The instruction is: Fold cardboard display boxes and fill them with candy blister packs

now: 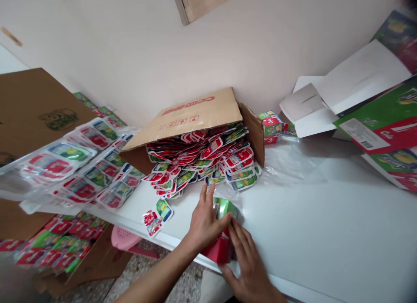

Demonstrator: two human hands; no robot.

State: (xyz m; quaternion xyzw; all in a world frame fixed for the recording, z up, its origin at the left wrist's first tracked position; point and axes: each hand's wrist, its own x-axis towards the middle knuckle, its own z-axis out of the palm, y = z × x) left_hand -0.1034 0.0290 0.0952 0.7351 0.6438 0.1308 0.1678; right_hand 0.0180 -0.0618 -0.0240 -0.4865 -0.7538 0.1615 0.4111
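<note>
My left hand (204, 220) lies on top of a small red and green carton (224, 209) at the near edge of the white table (325, 225), fingers stretched forward and thumb pressed on the green top. My right hand (249, 259) rests against the carton's right side with fingers flat and together, touching the red lower part. Just beyond my hands, a brown cardboard box (195, 114) lies tipped on its side, spilling several red, green and blue blister packets (208, 164) onto the table.
Two loose packets (158, 216) lie left of my hands. Clear strips of packets (74, 164) hang at the left over a large cardboard box (29, 107). Flat printed cartons (387, 133) and white sheets (325, 103) lie at the right. A pink stool (125, 240) stands below.
</note>
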